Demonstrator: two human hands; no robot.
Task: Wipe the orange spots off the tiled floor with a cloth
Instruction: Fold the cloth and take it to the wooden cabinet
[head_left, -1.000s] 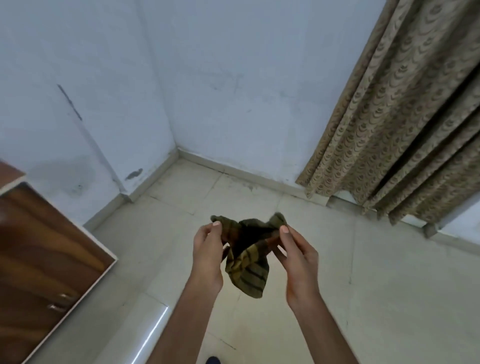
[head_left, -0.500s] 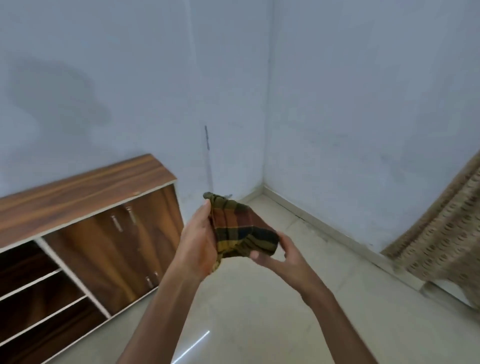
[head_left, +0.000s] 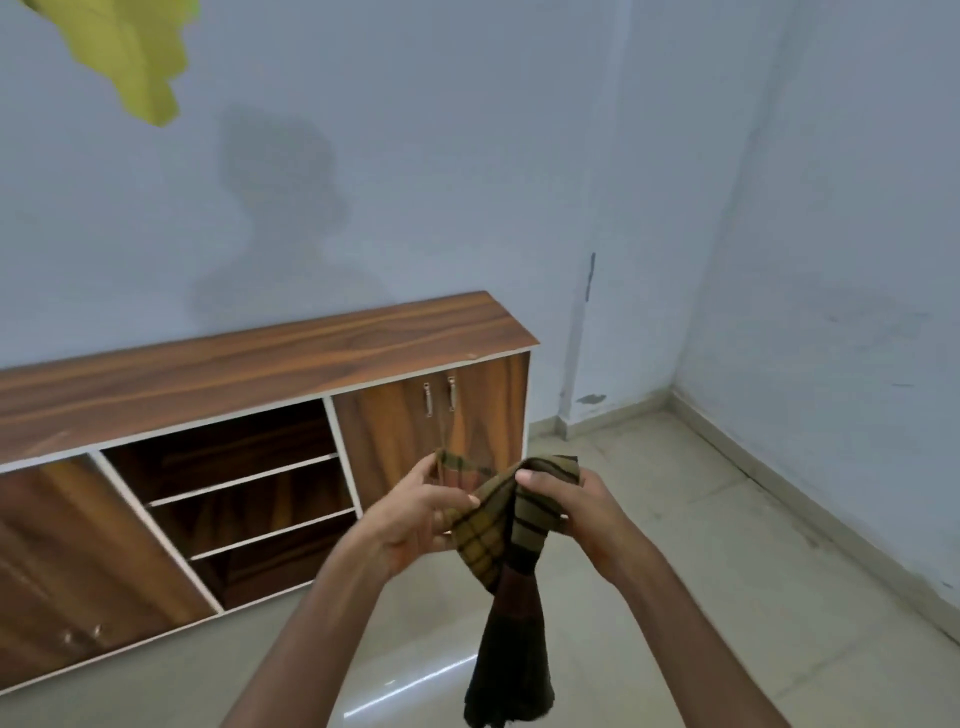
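Observation:
I hold a checked olive and brown cloth in front of me with both hands, well above the floor. My left hand pinches its upper left corner. My right hand grips the bunched top edge. The rest of the cloth hangs down in a dark tail between my forearms. The beige tiled floor lies below. No orange spots show on the part of the floor that I can see.
A low wooden cabinet with open shelves and closed doors stands against the left wall. Pale blue walls meet in a corner at the right. A yellow object hangs at the top left.
The view has swung left, from the curtain and corner to the cabinet. The cloth was bunched between my hands and now hangs open in a long tail.

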